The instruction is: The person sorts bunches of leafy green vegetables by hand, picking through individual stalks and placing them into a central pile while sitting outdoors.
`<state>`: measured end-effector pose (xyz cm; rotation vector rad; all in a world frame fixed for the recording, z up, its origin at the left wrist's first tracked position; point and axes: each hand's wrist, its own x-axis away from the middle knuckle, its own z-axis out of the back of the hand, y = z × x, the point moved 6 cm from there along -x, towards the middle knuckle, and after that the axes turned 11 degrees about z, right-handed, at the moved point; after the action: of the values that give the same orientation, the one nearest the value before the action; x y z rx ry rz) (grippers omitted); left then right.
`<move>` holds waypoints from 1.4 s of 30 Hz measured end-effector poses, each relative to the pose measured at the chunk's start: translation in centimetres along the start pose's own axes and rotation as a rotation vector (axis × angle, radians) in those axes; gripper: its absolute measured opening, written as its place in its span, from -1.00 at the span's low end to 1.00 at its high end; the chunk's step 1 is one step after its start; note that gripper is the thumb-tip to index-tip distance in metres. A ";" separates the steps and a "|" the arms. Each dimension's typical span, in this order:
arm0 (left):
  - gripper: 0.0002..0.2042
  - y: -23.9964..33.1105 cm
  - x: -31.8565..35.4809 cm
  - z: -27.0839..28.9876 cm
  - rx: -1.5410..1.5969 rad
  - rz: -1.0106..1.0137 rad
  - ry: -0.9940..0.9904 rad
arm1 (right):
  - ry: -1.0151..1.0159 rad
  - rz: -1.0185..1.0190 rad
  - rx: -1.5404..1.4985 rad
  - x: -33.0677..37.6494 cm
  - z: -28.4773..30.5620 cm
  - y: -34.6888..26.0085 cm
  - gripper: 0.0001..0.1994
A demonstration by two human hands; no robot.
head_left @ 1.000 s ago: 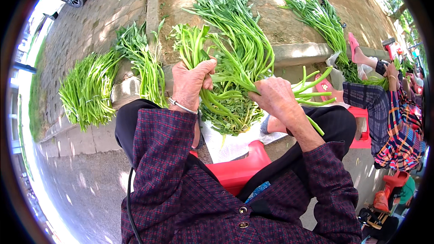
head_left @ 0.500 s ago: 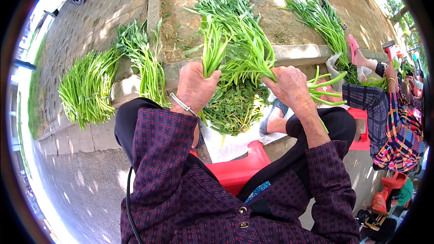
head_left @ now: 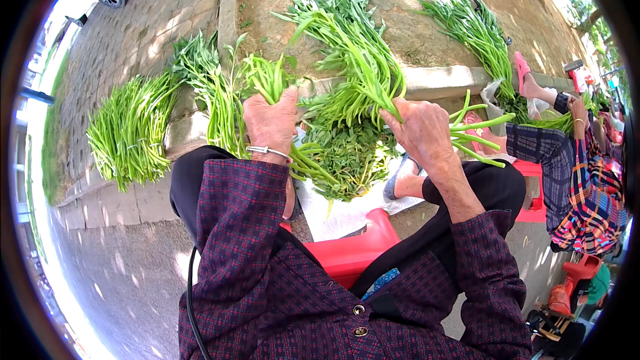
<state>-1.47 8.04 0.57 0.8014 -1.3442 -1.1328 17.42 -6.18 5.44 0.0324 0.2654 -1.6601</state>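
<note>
My left hand [head_left: 270, 123] is closed round a small bunch of green stems [head_left: 267, 80], whose ends stick out below the fist. My right hand [head_left: 423, 132] grips a larger bunch of long leafy greens [head_left: 357, 43]. Its leaves spread up and left over the kerb, and pale cut stem ends poke out to the right of the hand. Between my knees lies a heap of loose picked leaves [head_left: 353, 167] on a white plastic sheet [head_left: 327, 217]. The two held bunches are apart from each other.
At left stand a thick bundle of stems [head_left: 130, 130] and a leafier bunch [head_left: 217, 100], by the stone kerb [head_left: 447, 79]. More greens [head_left: 473, 37] lie at far right. Another person [head_left: 553, 153] in plaid sits there. A red stool [head_left: 353, 250] shows below my hands.
My left hand has moved left with its small bunch, away from the larger one, and the bunch's lower stems now trail over the leaf heap. My right hand has barely moved.
</note>
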 end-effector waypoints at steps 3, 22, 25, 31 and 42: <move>-0.83 0.7 0.3 -0.1 0.245 0.119 -0.058 | -0.008 0.010 0.014 0.2 -0.2 0.0 -0.71; -0.88 -0.6 2.6 -3.9 0.325 0.248 -0.496 | -0.067 0.133 0.075 0.8 -3.0 -3.1 -0.74; -0.92 -0.6 2.5 -3.5 0.348 0.277 -0.477 | -0.055 0.133 0.066 0.8 -2.9 -3.2 -0.75; -0.95 0.7 2.9 -3.2 0.140 0.184 -0.538 | -0.077 0.094 0.066 0.8 -2.9 -2.3 -0.75; -0.89 0.7 3.3 -3.4 -0.240 0.123 -0.749 | -0.076 -0.003 0.029 0.4 -1.8 0.1 -0.71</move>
<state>1.54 4.61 1.92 0.0962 -1.7811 -1.5338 17.20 -6.21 3.57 -0.0093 0.1842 -1.6644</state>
